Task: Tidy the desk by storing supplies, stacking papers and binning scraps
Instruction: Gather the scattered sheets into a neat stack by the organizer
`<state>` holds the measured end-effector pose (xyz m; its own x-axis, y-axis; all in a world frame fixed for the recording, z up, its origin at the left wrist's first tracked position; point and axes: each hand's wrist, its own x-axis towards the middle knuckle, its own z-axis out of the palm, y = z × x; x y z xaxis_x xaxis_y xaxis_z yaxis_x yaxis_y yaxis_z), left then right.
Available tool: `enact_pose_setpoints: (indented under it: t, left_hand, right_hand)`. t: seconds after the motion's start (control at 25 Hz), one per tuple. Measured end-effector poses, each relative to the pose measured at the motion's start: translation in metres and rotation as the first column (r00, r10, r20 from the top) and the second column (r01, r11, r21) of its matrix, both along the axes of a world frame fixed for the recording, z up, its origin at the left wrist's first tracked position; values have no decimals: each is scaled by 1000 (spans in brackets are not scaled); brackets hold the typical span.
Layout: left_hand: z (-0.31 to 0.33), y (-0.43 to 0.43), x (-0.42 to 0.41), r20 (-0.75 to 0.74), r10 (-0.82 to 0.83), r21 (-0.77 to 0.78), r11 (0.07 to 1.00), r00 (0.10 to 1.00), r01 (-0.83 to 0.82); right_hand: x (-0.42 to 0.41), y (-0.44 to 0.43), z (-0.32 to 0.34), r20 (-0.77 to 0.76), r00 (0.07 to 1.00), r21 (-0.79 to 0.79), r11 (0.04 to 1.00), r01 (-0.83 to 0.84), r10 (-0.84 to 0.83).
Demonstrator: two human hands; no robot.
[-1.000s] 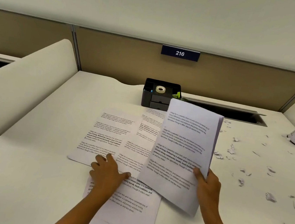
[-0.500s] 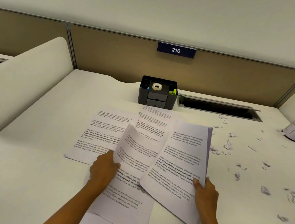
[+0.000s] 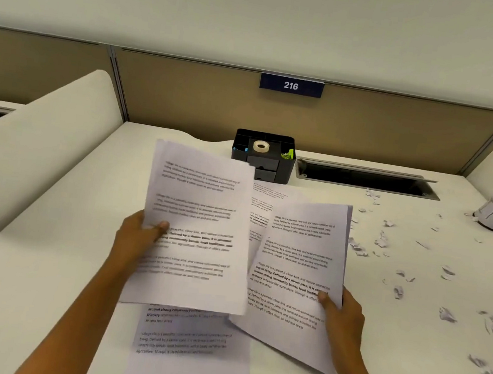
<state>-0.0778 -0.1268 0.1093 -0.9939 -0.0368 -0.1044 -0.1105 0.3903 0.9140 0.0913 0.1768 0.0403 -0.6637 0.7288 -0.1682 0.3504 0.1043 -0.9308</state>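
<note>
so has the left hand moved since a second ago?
Yes. The left hand has lifted off the desk, now holding up sheets whose top reaches the black organizer.

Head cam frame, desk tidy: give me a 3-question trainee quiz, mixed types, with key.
1. True or false: the left hand holds a printed sheet lifted off the desk.
2. What does the right hand grip? A) the mug B) a stack of printed pages C) the tape roll
3. Fill in: the paper scraps lie to the ____ of the papers.

Key: 1 true; 2 B, the stack; 3 right.
</note>
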Motion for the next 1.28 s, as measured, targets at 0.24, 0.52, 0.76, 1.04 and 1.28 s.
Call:
enact_pose_setpoints:
  t: [0.24,0.52,0.76,1.04,1.28]
  left_hand:
    - [-26,39,17,152,-216,138,971,964,196]
    - [-37,61,29,177,-255,296,935,951,196]
    - [-33,77,37,-55,-265,218,938,963,270]
    - [3,93,44,-376,-96,270,940,922,208]
    - [7,87,43,-451,-62,411,871,890,269]
  right_hand:
    - [-15,-9,14,-98,992,-109,990,-84,74]
    - [-25,-30,23,-244,962,-185,967,-173,125]
    - [-35,-43,41,-293,934,-134,958,-253,206]
    - [-53,-55,64,-427,826,179,930,-321,368]
    - [-53,-57,56,-518,808,143,959,-244,282]
